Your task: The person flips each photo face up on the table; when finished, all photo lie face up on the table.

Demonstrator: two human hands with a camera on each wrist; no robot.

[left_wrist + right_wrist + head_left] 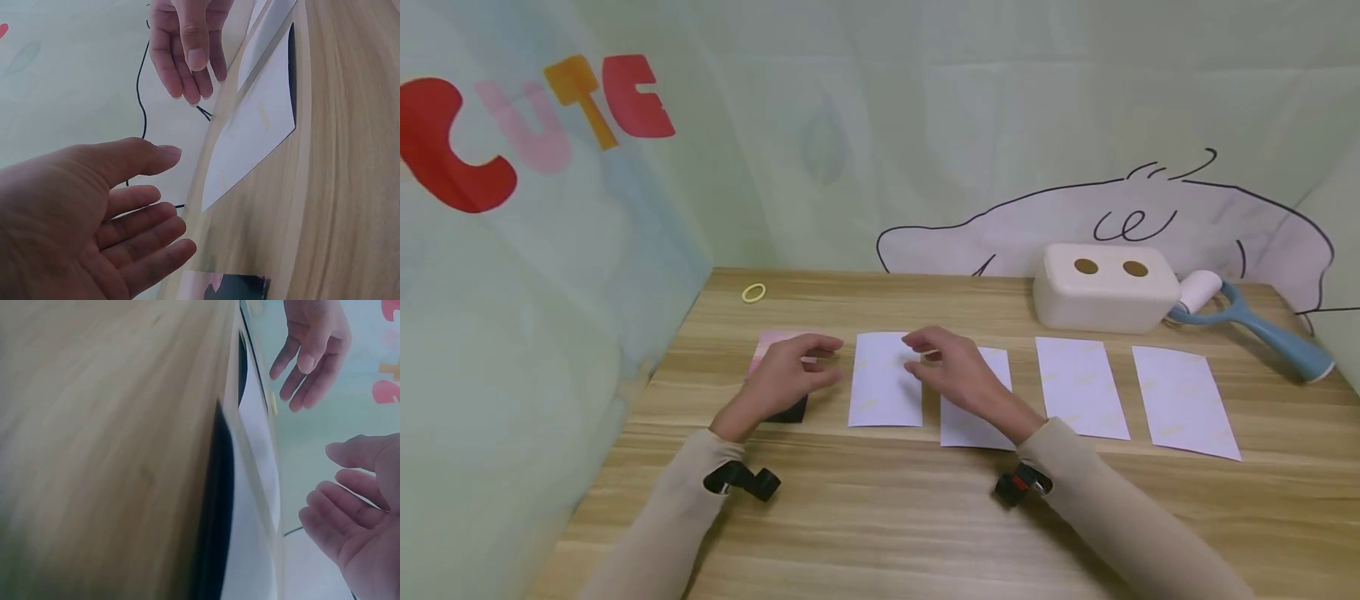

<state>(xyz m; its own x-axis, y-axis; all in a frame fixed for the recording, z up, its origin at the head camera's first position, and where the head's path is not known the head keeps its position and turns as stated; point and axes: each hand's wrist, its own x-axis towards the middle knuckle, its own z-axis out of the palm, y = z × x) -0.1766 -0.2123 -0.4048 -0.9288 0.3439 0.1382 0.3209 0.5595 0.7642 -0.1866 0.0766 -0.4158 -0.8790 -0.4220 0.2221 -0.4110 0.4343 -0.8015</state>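
Both hands hover over the table with palms turned toward each other and nothing between their fingers. My left hand (780, 375), fingers loosely bent, is above a pink and dark card (790, 412) that it partly hides. Above the gap between two white cards is my right hand (957, 372), also relaxed, near the left white card (883, 392) and covering part of the second white card (970, 427). Farther right lie a third white card (1082, 387) and a fourth white card (1186, 402). Faint yellow marks show on the white cards.
A cream box (1107, 292) with two round holes stands at the back right. Beside it lies a lint roller (1262, 321) with a blue handle. A yellow ring (754, 293) sits at the back left. Printed cloth (820, 150) hangs behind the table.
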